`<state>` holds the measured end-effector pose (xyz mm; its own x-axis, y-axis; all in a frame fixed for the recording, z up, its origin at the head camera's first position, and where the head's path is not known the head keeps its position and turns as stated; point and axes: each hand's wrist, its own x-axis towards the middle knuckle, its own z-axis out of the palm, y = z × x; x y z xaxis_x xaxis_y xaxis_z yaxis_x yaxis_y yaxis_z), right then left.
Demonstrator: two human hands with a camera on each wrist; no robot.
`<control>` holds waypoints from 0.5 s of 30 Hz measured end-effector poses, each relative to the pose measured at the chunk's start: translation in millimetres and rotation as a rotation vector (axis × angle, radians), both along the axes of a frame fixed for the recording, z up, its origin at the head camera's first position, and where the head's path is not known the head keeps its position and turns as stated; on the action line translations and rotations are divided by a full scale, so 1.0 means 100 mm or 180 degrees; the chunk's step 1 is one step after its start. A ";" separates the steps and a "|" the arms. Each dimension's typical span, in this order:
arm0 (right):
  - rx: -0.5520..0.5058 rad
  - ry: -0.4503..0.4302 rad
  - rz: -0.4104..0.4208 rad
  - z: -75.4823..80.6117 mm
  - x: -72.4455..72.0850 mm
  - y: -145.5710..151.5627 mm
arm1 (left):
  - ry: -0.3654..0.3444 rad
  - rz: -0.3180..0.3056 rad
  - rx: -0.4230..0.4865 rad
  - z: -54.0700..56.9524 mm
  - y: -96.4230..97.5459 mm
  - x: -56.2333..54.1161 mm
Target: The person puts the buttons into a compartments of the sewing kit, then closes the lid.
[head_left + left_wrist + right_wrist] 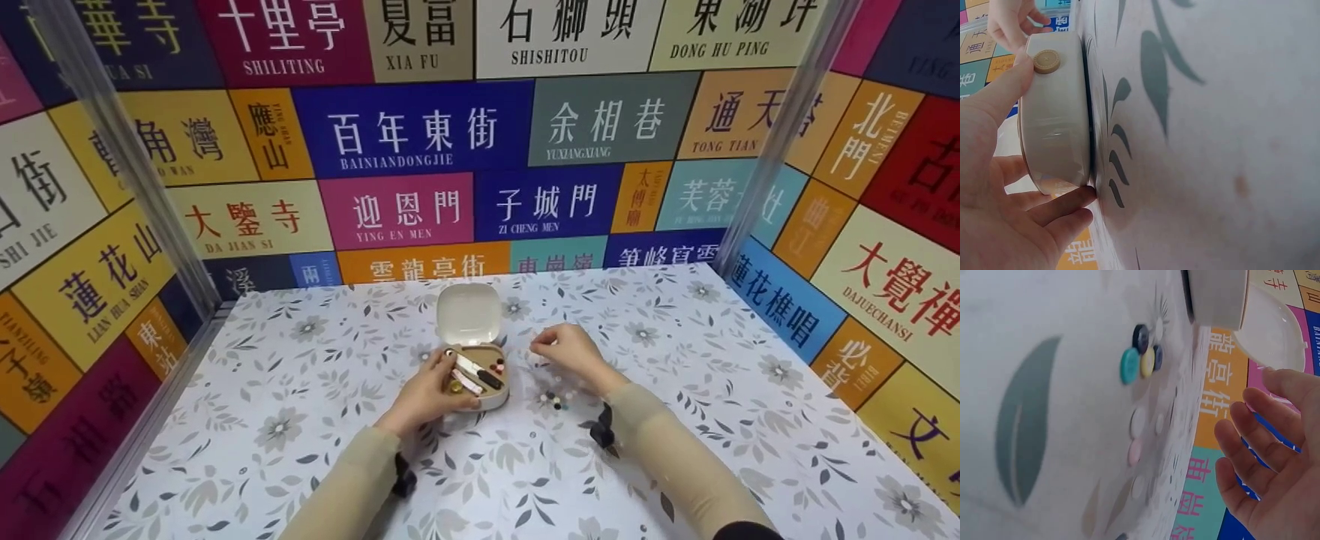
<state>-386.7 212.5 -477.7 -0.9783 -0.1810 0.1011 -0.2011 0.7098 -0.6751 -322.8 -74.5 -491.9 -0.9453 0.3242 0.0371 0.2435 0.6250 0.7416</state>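
A small cream-coloured box (pixel 493 400) stands on the table with its hinged lid (pixel 469 313) raised. My left hand (pixel 426 391) grips its left side, thumb by the round tan catch (pixel 1047 61) and fingers around the other side. Inside lie a white stick with a black end (pixel 480 370), a pinkish-white stick (pixel 466 381) and small red and dark buttons (pixel 498 366). My right hand (pixel 574 351) hovers right of the box, its fingers loosely bent, with nothing visible between them. Below it lie loose buttons, among them a teal button (pixel 1129 365) and a pink button (pixel 1135 451).
A flower-and-leaf patterned cloth (pixel 277 427) covers the table. Walls with coloured sign panels (pixel 412 124) enclose its back and sides. Clear upright posts (pixel 780 135) stand at the back corners.
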 end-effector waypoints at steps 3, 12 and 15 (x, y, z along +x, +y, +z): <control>0.0031 -0.0008 -0.0036 -0.02 0.00 0.08 | 0.0036 -0.0013 -0.0011 0.00 0.00 -0.01; 0.0194 -0.0008 -0.0073 -0.06 0.03 0.30 | 0.0125 -0.0007 -0.0070 -0.02 0.00 -0.02; 0.0154 -0.0086 -0.0097 -0.07 0.05 0.37 | 0.0096 -0.0004 -0.0054 -0.02 0.00 -0.02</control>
<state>-382.2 249.3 -485.0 -0.9857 -0.1550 0.0663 -0.1609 0.7472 -0.6449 -324.9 -74.7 -494.1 -0.9434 0.3262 0.0601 0.2664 0.6371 0.7233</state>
